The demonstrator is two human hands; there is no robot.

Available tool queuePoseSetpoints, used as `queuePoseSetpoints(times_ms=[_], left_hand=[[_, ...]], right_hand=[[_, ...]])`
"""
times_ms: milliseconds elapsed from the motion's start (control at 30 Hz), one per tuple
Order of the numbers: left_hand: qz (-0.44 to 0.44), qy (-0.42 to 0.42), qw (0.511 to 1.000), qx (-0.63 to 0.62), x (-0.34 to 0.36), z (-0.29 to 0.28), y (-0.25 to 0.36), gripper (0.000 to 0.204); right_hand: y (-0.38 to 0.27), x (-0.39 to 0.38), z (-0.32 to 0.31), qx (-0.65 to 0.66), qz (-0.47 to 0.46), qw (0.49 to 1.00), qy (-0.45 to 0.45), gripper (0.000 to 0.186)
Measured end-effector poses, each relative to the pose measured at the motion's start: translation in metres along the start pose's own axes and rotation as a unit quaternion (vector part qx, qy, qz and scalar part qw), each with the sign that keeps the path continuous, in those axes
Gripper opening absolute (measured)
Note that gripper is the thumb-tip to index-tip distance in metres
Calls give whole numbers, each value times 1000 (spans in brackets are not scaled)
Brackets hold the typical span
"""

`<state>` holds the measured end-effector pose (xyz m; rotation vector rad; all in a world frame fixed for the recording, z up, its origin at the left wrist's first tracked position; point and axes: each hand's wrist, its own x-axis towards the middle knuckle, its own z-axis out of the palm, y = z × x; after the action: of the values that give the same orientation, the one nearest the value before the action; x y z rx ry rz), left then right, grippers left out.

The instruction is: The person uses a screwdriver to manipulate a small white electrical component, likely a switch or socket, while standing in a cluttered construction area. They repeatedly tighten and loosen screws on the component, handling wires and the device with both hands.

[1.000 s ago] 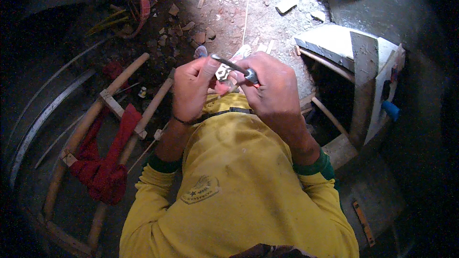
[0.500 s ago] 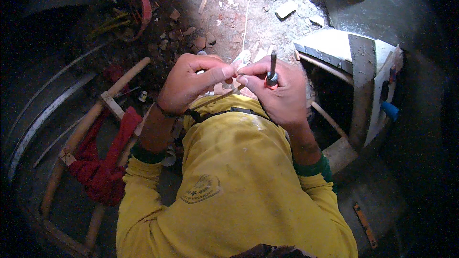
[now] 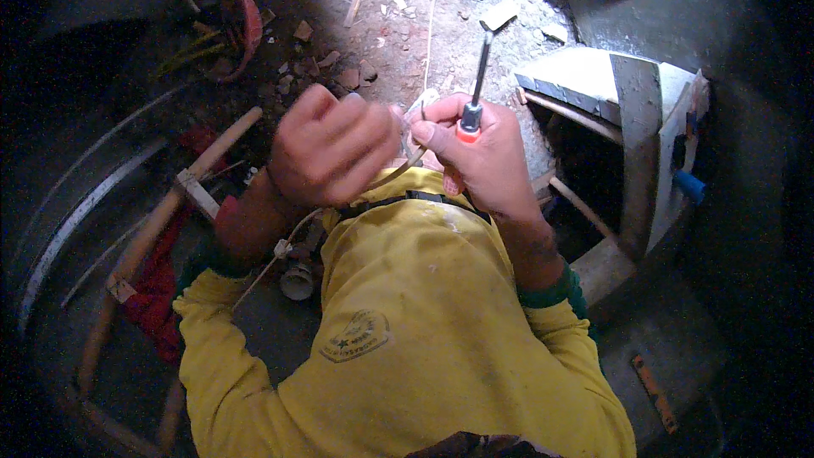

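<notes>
My right hand (image 3: 479, 148) is closed around a screwdriver (image 3: 482, 68). Its dark shaft points up and away, and a red-orange collar shows above the fist. Thumb and forefinger of that same hand pinch the end of a thin cable (image 3: 398, 171), which curves down to the left across my waist. Beside it, my left hand (image 3: 335, 148) is smeared by motion. Its fingers look curled, but whether anything is in them is hidden. A pale cord (image 3: 273, 261) with a knot-like lump hangs below the left wrist.
A wooden ladder-like frame (image 3: 144, 242) with red cloth (image 3: 157, 305) stands left. A reddish bucket (image 3: 251, 32) lies beyond it. Rubble and tile shards (image 3: 348, 78) litter the floor ahead. A white-topped wooden structure (image 3: 577, 76) is at right; an orange strip (image 3: 653, 394) lies lower right.
My left hand has drawn back leftward from the right fingertips and turned its back up. The screwdriver shaft now tips farther forward, and the cable end stays in my right fingers.
</notes>
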<state>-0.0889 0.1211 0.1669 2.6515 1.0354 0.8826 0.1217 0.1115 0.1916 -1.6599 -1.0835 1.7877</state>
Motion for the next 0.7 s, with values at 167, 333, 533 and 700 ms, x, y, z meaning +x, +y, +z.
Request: queuePoseSetpoints(times_ms=[167, 333, 533, 700], left_hand=[[-389, 3, 873, -294, -8, 11, -26, 23], [-546, -163, 520, -637, -8, 14, -6, 45], [-471, -142, 468, -734, -11, 23, 0, 33], [-188, -104, 877, -430, -11, 19, -7, 16]], right_hand=[[4, 2, -4, 65, 24, 997, 28, 19], [-6, -1, 1, -36, -6, 999, 37, 15], [9, -1, 5, -52, -116, 992, -1, 11], [0, -7, 1, -104, -50, 993, -15, 14]])
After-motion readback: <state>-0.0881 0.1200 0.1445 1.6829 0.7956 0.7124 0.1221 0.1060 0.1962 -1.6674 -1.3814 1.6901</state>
